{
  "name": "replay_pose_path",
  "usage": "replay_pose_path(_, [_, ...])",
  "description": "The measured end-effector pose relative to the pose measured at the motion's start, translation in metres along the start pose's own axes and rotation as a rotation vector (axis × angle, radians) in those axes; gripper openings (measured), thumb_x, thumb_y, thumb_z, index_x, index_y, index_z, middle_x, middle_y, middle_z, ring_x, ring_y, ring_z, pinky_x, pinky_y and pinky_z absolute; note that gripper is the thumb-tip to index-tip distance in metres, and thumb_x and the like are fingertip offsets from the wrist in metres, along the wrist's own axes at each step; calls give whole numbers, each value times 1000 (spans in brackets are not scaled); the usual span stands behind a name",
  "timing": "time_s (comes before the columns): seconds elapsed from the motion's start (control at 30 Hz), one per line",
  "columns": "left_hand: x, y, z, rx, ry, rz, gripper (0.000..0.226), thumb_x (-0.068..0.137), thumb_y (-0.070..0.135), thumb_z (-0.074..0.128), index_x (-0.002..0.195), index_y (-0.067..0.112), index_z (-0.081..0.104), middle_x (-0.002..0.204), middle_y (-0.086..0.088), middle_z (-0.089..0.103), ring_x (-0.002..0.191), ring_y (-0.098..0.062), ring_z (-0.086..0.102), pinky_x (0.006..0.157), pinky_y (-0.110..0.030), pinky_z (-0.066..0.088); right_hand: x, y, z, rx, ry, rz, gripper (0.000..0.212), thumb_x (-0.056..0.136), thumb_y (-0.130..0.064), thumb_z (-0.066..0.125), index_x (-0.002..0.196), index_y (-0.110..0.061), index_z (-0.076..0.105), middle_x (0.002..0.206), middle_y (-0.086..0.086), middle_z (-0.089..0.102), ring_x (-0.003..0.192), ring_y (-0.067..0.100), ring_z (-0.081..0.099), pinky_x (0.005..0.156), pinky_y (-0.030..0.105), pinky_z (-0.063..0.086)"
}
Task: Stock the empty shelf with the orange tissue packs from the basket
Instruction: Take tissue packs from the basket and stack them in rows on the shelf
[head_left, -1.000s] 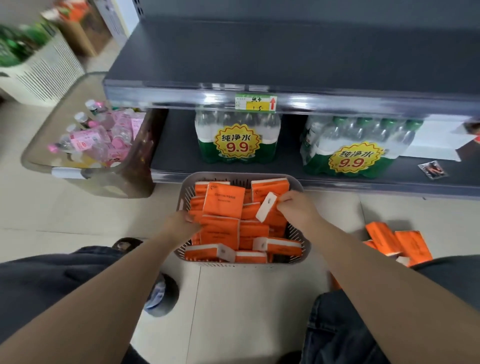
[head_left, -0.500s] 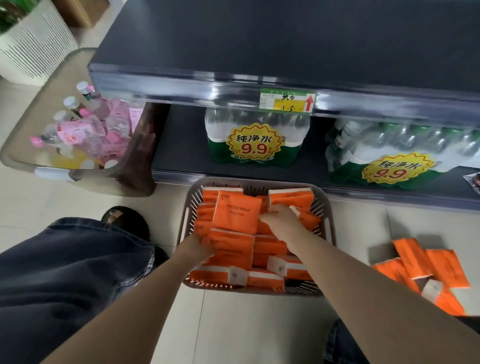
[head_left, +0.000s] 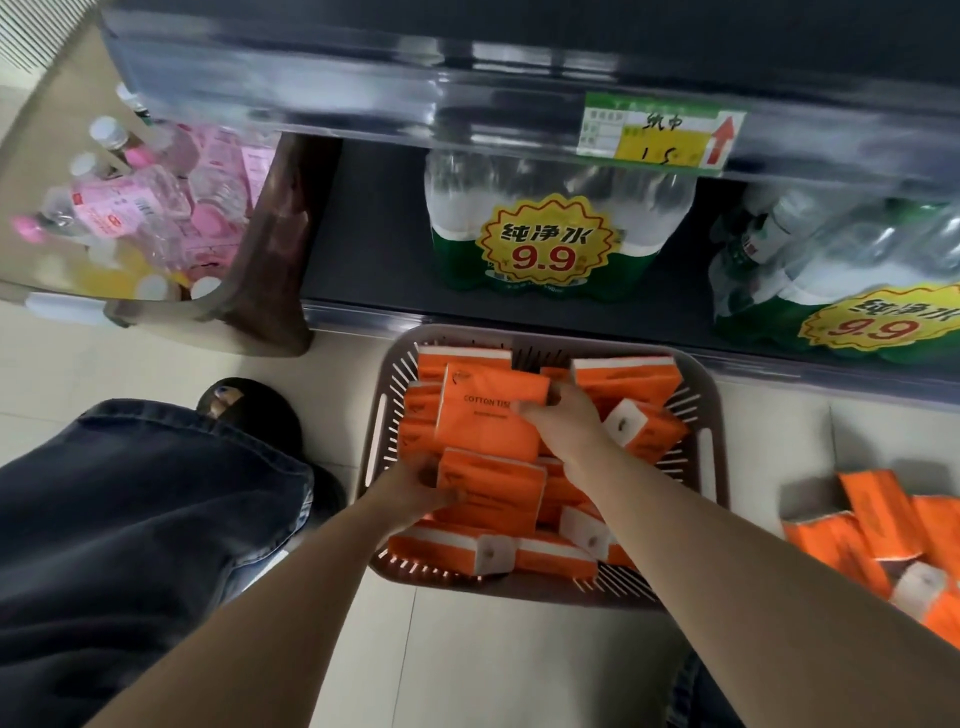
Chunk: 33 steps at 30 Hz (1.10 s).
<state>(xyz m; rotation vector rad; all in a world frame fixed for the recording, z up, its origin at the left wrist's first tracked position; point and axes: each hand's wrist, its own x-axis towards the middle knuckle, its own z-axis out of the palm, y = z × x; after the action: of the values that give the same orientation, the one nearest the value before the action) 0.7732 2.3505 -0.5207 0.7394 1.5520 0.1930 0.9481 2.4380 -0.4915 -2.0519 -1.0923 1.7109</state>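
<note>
Inside the grey slatted plastic basket (head_left: 698, 415), my right hand (head_left: 563, 421) pinches one soft, light orange tissue pack (head_left: 488, 415) and my left hand (head_left: 410, 486) another (head_left: 493, 491); I judge flat-face grips best.

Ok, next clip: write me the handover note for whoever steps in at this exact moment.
Left hand: fingers closed on the edge of a tissue pack at the near side of the basket.
Right hand: gripping the upright tissue pack marked COTTON, also in the basket.
The basket sits on the floor before the lower shelf and is nearly full of orange packs. More orange packs lie loose on the floor to the right.
Done: no pack is visible on the upper shelf.
Left: lift both packs, place them, then carry on with the rest.
</note>
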Motion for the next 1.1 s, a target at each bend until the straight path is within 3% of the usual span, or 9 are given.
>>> replay_pose_path(0.17, [-8,9,1,67,54,10,29,84,27,71,108,19,57,110,0,64,98,-21,63,79,-32,49,-7,-4,-10,63,42,-12,41,84,-30,70,121,-18,56,119,6,63,108,26,60,91,43,51])
replay_pose_path(0.27, [-18,21,0,45,96,38,32,84,30,71,111,18,57,110,-1,64,101,-24,63,88,-41,53,-18,-11,-20,137,55,-37,40,82,-31,72,117,-17,59,114,5,65,104,25,61,92,45,51])
replay_pose_path(0.4, [-36,36,-3,1,143,95,34,88,31,67,115,15,56,110,-6,68,100,-27,67,93,-49,52,-37,-24,-38,292,-10,-74,22,84,-21,70,104,-14,64,110,9,69,99,28,65,93,49,51])
replay_pose_path(0.53, [-52,45,-12,-131,242,134,23,89,30,66,101,14,57,103,-9,70,92,-28,69,89,-48,55,-63,-30,-53,372,-104,-98,8,87,-15,67,95,-14,65,105,9,71,95,26,67,88,44,52])
replay_pose_path(0.63, [-63,52,-21,-243,285,156,24,89,29,67,100,10,56,100,-15,70,89,-32,70,86,-49,56,-81,-31,-58,413,-164,-91,13,88,-10,65,101,-9,64,107,10,70,92,21,67,76,34,54])
replay_pose_path(0.7, [-72,60,-27,-323,296,192,22,90,26,66,98,8,56,95,-16,71,80,-26,70,78,-41,59,-92,-33,-59,407,-183,-100,19,88,-10,64,107,-7,64,107,10,70,92,20,67,73,31,54])
replay_pose_path(0.83, [-94,81,-38,-403,316,278,21,91,27,64,98,9,58,89,-9,71,74,-15,69,64,-27,54,-112,-45,-60,384,-201,-143,32,87,-15,66,118,-7,61,104,7,72,95,21,68,85,40,55])
replay_pose_path(1.0, [-131,111,-52,-428,319,380,29,93,29,62,110,6,56,102,-13,71,86,-19,70,67,-25,55,-141,-73,-63,377,-224,-277,35,90,-20,63,124,-13,58,115,5,67,105,21,64,95,42,51])
replay_pose_path(1.1, [-153,128,-58,-439,341,464,30,93,29,61,111,5,57,103,-14,70,89,-23,69,80,-34,57,-156,-92,-65,420,-256,-335,35,92,-21,61,126,-18,54,120,4,64,108,22,62,95,44,51])
